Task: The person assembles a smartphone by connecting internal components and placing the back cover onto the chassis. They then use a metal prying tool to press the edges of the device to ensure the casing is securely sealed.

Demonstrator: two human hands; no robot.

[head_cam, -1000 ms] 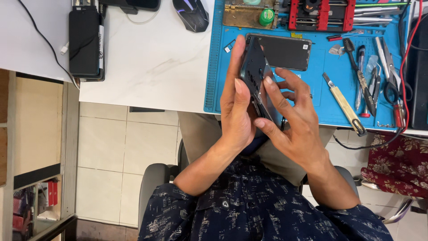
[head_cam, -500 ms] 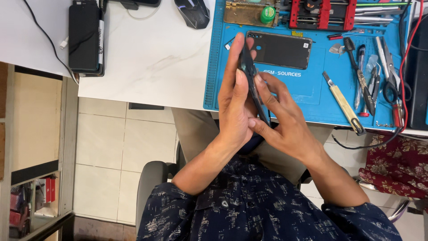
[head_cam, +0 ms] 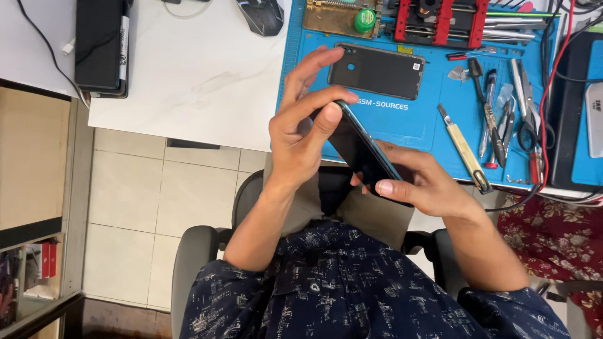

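I hold the slim black slab-shaped phone body edge-on over my lap, just off the near edge of the blue rubber work mat. My left hand pinches its upper end, thumb pressed on one face and bent fingers on the other, with two fingers lifted free. My right hand cradles the lower end at about four o'clock from the left, fingers wrapped under and thumb laid along the edge, so both hands are closed on the phone.

The flat black plastic back cover lies apart on the mat at twelve o'clock from the phone, so I judge the shell already off and the body not yet closed up; whether the inside work is finished I cannot tell. At three o'clock rest a yellow-handled craft knife and a row of tweezers and screwdrivers. A red metal clamp jig stands at one o'clock.
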